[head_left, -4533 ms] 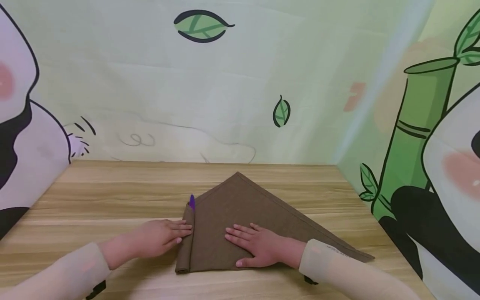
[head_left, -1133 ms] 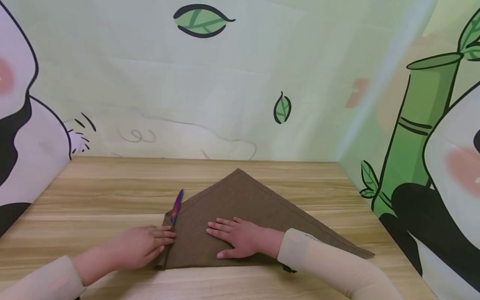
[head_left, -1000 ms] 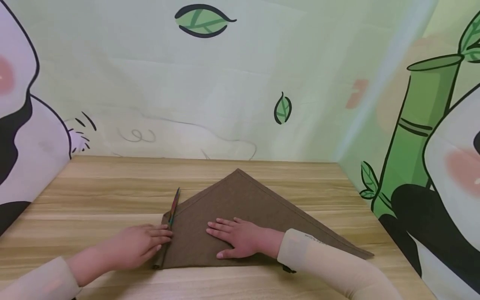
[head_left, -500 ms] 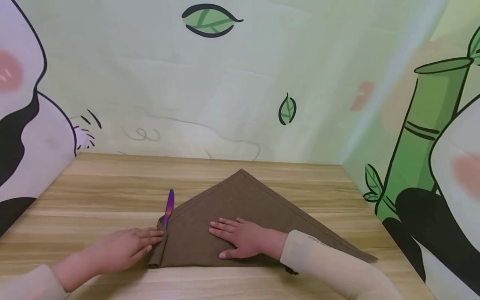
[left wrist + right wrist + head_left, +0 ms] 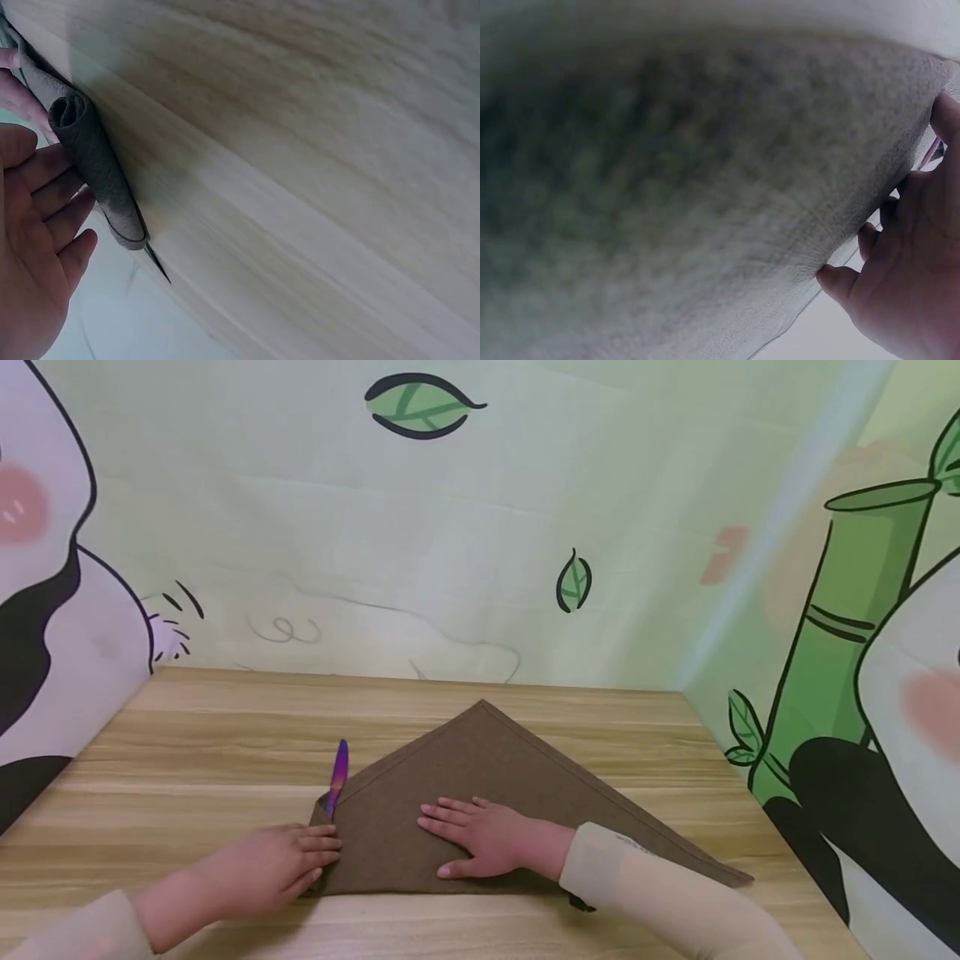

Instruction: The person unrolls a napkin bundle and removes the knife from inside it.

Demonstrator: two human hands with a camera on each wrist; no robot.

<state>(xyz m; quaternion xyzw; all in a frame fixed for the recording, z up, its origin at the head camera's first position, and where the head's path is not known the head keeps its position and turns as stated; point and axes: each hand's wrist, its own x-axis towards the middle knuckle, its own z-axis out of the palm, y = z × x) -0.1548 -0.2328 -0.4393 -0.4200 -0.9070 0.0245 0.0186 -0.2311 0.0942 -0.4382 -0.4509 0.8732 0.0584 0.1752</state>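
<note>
A brown cloth napkin lies on the table in a roughly triangular shape, its peak pointing away from me. Its left edge is wound into a narrow roll. Out of the roll's far end sticks a purple, iridescent table knife; the rest of it is hidden in the cloth. My left hand rests on the roll with its fingers extended across it. In the left wrist view the fingertips touch the roll's side. My right hand lies flat on the middle of the napkin, fingers spread.
The wooden table ends at a pale green backdrop printed with leaves, bamboo and pandas. Right of the hands the napkin tapers to a point near the table's right edge.
Since the oldest frame the roll has moved left, unwinding, and more knife shows. My right hand has shifted slightly left. In the last half second my left hand slid slightly right over the roll.
</note>
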